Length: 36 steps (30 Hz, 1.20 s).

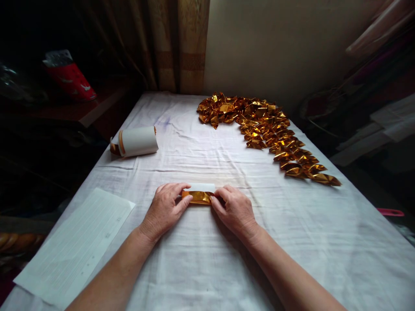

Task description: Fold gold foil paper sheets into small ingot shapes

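A small piece of gold foil paper (198,194), white on its back, lies partly folded on the white tablecloth (201,259) in front of me. My left hand (164,208) pinches its left end with thumb and fingers. My right hand (233,209) pinches its right end the same way. Both hands rest on the cloth, close together, with the paper stretched between them.
A long curved pile of several folded gold foil pieces (264,129) lies at the far right of the table. A roll of gold foil paper (134,141) lies on its side at the left. A white lined sheet (78,246) sits near the left front edge.
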{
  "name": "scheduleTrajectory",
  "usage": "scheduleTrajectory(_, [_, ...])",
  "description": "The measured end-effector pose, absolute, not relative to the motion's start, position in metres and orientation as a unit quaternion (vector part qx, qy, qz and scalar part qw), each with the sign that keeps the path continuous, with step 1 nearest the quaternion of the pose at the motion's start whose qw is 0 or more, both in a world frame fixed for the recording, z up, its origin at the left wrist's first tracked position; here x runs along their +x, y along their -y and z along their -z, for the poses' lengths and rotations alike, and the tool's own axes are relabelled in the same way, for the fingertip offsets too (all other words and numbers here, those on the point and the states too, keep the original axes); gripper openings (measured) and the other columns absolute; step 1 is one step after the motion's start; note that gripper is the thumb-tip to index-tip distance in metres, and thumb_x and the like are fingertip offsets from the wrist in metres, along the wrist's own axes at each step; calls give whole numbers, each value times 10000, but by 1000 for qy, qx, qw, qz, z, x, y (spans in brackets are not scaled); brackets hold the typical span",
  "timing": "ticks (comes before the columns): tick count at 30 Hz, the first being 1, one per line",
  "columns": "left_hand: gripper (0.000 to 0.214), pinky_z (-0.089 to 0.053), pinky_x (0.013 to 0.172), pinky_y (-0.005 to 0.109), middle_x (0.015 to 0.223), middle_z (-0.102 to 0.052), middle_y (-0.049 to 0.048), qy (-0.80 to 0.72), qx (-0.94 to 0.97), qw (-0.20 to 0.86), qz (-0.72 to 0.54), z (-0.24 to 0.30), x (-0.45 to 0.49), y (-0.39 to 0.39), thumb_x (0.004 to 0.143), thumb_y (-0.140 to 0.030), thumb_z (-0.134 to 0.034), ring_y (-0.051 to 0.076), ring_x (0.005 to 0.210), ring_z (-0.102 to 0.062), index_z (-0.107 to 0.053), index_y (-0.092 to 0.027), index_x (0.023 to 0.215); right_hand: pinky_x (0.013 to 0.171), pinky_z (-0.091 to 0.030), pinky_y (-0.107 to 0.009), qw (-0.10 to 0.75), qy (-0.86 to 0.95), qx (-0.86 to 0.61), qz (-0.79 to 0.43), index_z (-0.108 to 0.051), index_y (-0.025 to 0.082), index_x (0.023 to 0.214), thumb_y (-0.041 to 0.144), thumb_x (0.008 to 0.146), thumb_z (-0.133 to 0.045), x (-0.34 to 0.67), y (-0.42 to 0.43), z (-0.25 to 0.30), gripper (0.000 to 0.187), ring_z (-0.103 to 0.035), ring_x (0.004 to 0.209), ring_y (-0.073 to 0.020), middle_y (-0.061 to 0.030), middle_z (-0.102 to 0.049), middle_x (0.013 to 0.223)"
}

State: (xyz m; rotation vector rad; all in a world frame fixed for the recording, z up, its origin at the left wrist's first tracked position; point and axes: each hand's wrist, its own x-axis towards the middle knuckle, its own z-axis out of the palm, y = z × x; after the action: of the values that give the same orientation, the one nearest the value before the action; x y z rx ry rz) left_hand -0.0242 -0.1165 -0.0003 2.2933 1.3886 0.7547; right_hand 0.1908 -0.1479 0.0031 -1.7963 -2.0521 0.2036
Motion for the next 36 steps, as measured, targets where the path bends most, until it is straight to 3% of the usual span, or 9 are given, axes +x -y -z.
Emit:
scheduleTrajectory(10, [292, -473, 892, 390, 817, -679, 6, -510, 805, 156, -259, 0, -21, 116, 852, -267, -632, 205, 829, -634, -629, -225, 1141, 649, -322, -269, 220, 721, -653, -70, -635, 218, 737, 276, 874, -603, 190, 149, 1, 152, -546, 688, -151, -8, -624, 748])
scheduleTrajectory(20, [289, -482, 824, 354, 771, -643, -3, -518, 803, 124, -267, 2, -19, 120, 874, -279, -590, 196, 789, -607, -613, -228, 1158, 651, -317, -275, 230, 725, -646, -61, -611, 222, 702, 274, 865, -602, 190, 149, 2, 172, -525, 671, -152, -2, -600, 708])
scheduleTrajectory(26, [230, -490, 848, 416, 987, -676, 85, -509, 818, 31, -265, -6, -17, 126, 921, -307, -561, 261, 939, -596, -647, -198, 1105, 649, -311, -278, 223, 722, -651, -61, -605, 220, 704, 276, 858, -605, 189, 148, 2, 164, -519, 664, -153, -5, -600, 710])
scheduleTrajectory(29, [216, -484, 929, 434, 1062, -691, 75, -447, 850, -2, -277, -13, -7, 135, 948, -243, -506, 249, 1019, -602, -676, -232, 1081, 648, -309, -281, 223, 725, -649, -61, -599, 221, 704, 280, 862, -604, 189, 148, 2, 169, -521, 670, -154, -2, -598, 709])
scheduleTrajectory(32, [263, -432, 1063, 439, 1148, -714, 49, -356, 895, 1, -270, -13, 6, 145, 959, -213, -479, 229, 1121, -612, -659, -213, 1150, 652, -313, -281, 225, 728, -646, -56, -590, 221, 703, 275, 867, -600, 190, 149, 3, 173, -524, 679, -155, 0, -593, 705])
scheduleTrajectory(36, [340, -463, 1063, 441, 1265, -673, 105, -344, 910, 10, -232, -4, 13, 155, 970, -268, -465, 250, 1195, -607, -610, -139, 1248, 654, -316, -278, 226, 728, -644, -55, -584, 219, 698, 265, 865, -603, 190, 149, 3, 174, -522, 676, -155, 2, -587, 696])
